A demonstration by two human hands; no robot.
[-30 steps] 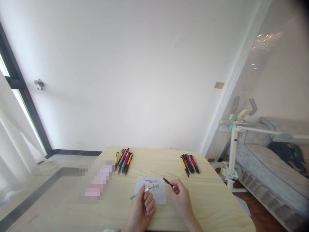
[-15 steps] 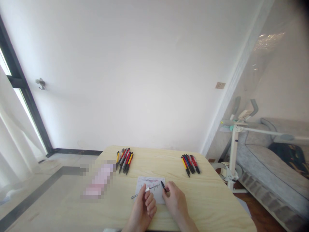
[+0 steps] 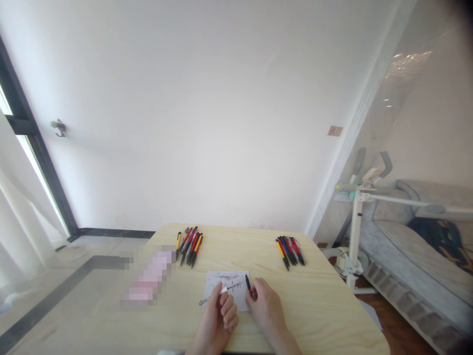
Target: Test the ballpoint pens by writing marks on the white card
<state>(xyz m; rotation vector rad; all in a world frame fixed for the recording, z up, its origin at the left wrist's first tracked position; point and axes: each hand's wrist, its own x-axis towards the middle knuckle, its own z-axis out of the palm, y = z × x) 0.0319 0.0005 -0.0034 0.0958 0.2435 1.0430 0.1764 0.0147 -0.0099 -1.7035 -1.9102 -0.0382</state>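
Observation:
My left hand [image 3: 221, 315] is closed around a thin pen refill [image 3: 212, 296] whose tip points left over the table. My right hand [image 3: 264, 308] pinches a short black pen piece [image 3: 248, 283], tilted upright just above a small white paper card [image 3: 227, 288] marked with red and black scribbles. Both hands sit close together at the near edge of a light wooden table [image 3: 314, 301]. The two held parts are a few centimetres apart.
A bunch of yellow, red and black pens [image 3: 189, 245] lies at the far left of the table, and another bunch [image 3: 290, 250] at the far right. A blurred pink patch [image 3: 150, 276] lies left of the card. A sofa [image 3: 417, 246] and a white stand [image 3: 356, 236] are on the right.
My right hand has moved left with the black pen piece, from beside the card to over its right part, close to my left hand. The left hand has barely moved.

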